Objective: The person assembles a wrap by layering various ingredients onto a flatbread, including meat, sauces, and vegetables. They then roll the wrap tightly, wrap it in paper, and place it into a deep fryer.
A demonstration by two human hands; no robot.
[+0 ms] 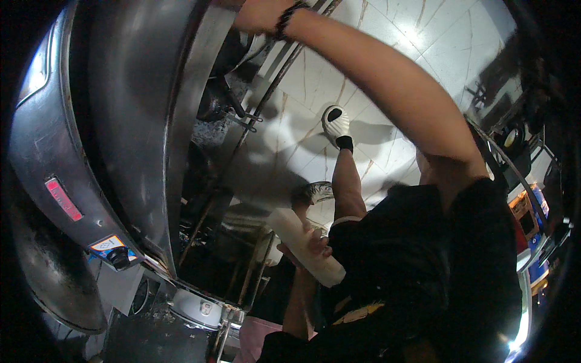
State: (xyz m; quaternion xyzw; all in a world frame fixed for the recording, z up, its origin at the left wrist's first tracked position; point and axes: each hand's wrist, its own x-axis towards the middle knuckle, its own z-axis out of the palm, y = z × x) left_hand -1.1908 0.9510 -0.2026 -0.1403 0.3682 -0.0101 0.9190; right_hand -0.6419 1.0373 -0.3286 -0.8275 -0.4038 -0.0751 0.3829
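My left hand [317, 243] is closed round a white, roll-shaped cylinder [298, 239], held in front of my dark shirt. The fingers wrap over its middle, and both ends stick out beyond the hand. My right arm stretches across the upper part of the view to my right hand [257, 15], which has a dark braided band at the wrist. That hand is at the top edge, by the rim of a large dark metal appliance [130, 121]; its fingers are out of sight. A black knob [119, 258] and a red label [63, 198] are on the appliance's front panel.
Black pans [221, 100] with handles sit on a rack below the appliance. A large dark metal bowl-like pan [54, 284] hangs at lower left, near a white rounded cooker [196, 308]. Shelved packages [535, 242] stand at right. The floor [387, 54] is veined white tile.
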